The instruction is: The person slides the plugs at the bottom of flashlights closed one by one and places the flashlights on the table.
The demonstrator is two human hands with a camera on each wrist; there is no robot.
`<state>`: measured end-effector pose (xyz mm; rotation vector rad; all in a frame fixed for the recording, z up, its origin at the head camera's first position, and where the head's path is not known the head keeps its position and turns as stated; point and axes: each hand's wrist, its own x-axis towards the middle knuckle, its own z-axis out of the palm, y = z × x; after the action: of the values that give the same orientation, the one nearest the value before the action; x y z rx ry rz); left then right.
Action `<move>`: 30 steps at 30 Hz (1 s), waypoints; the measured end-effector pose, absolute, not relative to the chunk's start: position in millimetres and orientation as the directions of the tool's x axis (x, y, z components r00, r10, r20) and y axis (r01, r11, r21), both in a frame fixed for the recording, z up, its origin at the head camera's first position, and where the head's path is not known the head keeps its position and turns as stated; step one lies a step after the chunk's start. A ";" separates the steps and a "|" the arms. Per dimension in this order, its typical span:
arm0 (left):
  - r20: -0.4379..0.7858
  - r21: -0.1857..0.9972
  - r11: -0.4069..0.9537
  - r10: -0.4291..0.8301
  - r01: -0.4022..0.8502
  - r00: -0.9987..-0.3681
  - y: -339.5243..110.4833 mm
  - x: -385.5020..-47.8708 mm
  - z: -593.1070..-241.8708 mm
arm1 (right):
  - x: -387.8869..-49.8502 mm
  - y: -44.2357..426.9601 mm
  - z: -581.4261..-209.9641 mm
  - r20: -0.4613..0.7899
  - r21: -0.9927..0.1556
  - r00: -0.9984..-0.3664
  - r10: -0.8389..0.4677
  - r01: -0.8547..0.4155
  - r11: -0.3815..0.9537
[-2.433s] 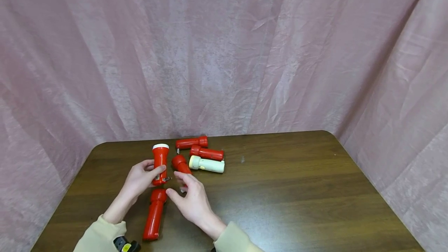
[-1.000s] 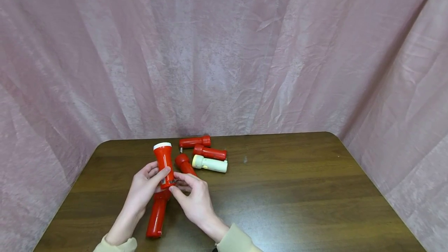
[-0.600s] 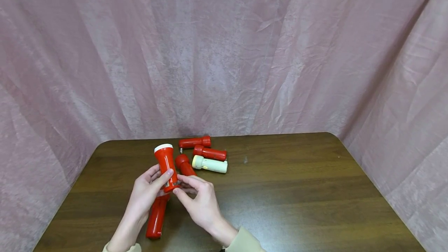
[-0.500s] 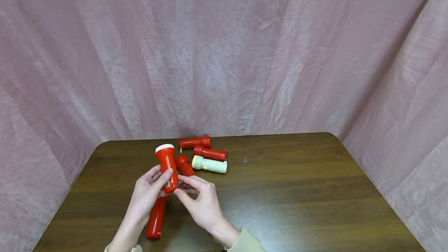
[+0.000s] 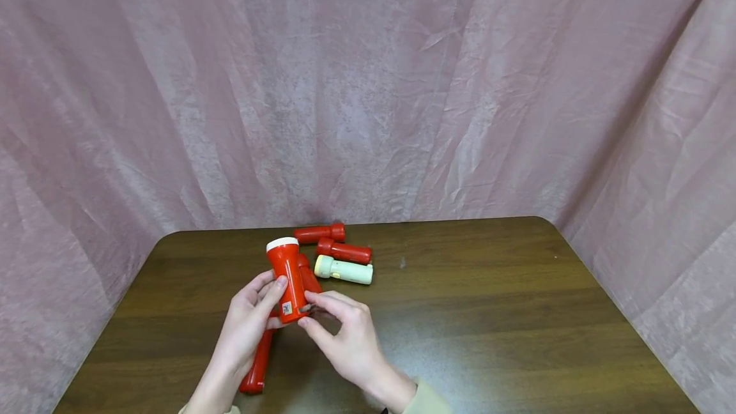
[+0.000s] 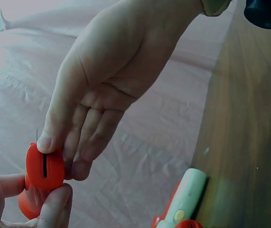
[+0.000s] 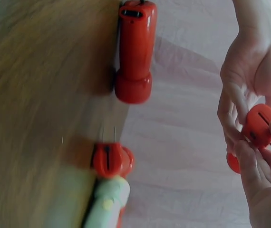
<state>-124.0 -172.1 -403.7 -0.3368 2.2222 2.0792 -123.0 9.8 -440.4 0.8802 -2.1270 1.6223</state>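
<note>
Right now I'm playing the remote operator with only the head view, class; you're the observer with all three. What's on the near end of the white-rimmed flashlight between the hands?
Observer: The left wrist view shows a narrow dark slot in that end of the white-rimmed flashlight.
Operator: Anything on the table that my view misses?
Observer: Yes: in the right wrist view, two thin metal prongs stick out from the red flashlight beside the pale flashlight.
</note>
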 end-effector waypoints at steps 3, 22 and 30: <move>-0.198 0.977 0.063 -0.099 -0.205 -0.975 -168.6 -123.0 -403.6 | -123.7 17.3 -440.7 0.644 -0.663 -0.702 -0.304 -0.710 0.236; -0.191 0.978 0.071 -0.095 -0.198 -0.977 -153.2 -113.0 -402.3 | -117.0 40.6 -436.2 0.665 -0.525 -0.628 -0.406 -0.778 0.344; -0.175 0.981 0.070 -0.087 -0.181 -0.981 -150.3 -112.2 -405.7 | -117.5 41.3 -440.7 0.695 -0.500 -0.604 -0.390 -0.796 0.340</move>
<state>-112.2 -150.3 -405.7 -0.2818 2.2459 2.0763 -117.5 41.3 -440.7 1.0382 -2.1524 1.1863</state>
